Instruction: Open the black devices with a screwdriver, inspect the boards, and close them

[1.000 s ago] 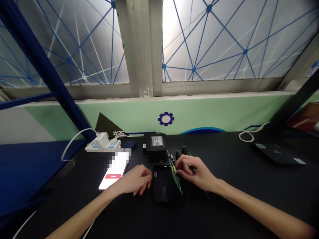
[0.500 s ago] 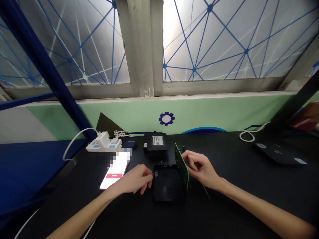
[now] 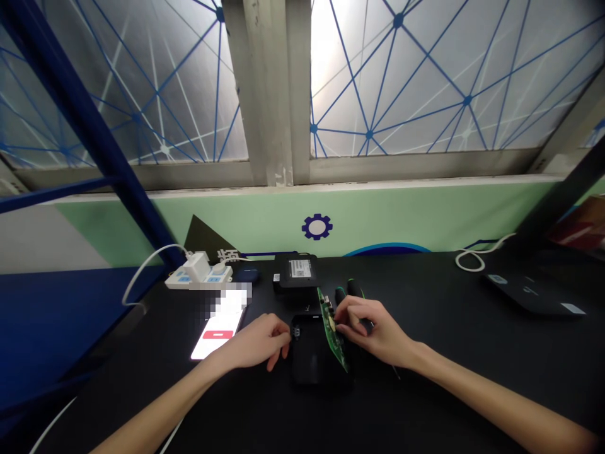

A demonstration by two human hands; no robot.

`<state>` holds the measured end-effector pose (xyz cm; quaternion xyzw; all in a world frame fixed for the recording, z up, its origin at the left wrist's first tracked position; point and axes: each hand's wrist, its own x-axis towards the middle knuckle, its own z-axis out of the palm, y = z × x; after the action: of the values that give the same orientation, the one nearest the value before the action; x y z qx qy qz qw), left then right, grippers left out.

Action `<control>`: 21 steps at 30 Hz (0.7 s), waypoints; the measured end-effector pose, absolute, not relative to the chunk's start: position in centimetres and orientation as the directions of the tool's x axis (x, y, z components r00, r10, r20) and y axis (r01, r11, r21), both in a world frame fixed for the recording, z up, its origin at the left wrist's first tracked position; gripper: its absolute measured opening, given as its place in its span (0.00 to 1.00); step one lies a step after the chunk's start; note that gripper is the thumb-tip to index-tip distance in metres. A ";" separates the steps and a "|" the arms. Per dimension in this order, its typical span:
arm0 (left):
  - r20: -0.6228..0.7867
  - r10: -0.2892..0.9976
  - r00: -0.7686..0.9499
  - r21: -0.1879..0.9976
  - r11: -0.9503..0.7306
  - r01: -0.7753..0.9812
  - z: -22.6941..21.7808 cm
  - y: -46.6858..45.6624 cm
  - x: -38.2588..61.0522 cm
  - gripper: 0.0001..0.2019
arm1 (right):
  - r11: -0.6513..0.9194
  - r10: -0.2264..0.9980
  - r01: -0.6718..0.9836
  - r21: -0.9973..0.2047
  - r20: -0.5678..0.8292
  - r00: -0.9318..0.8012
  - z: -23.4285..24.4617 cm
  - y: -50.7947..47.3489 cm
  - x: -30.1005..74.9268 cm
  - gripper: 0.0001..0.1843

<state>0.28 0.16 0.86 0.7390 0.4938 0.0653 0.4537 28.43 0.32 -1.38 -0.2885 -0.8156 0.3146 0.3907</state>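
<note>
Two bare hands work at a black table (image 3: 439, 403): the right hand (image 3: 366, 328) pinches a green circuit board (image 3: 334, 337) between thumb and fingers, holding it tilted on edge above the right part of an open black case (image 3: 309, 359). Half a second ago the board stood further right, its flatter face toward the case; now it has swung left and shows its parts side. The left hand (image 3: 267, 340) has stayed at the case's left rim, fingers curled and close together; whether they grip it, I cannot tell. Two dark handles (image 3: 355, 289) with green ends show behind the right hand. Behind the case, one black box (image 3: 295, 280) carries two white labels, their print too small to read. One flat black device (image 3: 532, 293) at right bears two pale labels, also unreadable. At left lie one lit phone (image 3: 215, 337), its top blurred and one red button showing, and one white power strip (image 3: 176, 279) with two plugs. One gear picture (image 3: 317, 227) marks the green wall.
</note>
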 end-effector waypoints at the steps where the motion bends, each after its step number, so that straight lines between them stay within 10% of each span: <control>1: -0.342 0.790 0.509 0.737 -0.111 0.666 0.9 0.1 0.3 0.14 | 0.642 0.712 0.237 -0.729 0.452 -0.538 -1.4 0.3 28.4 0.24; 21: -0.319 0.797 0.512 0.740 -0.127 0.660 0.4 0.1 0.2 0.14 | 0.736 0.652 0.391 -0.553 0.423 -0.630 -2.1 0.0 27.8 0.21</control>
<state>0.16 0.06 0.42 0.7469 0.4878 0.0770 0.4454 27.82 0.01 -2.09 -0.2969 -0.8780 0.2094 0.3116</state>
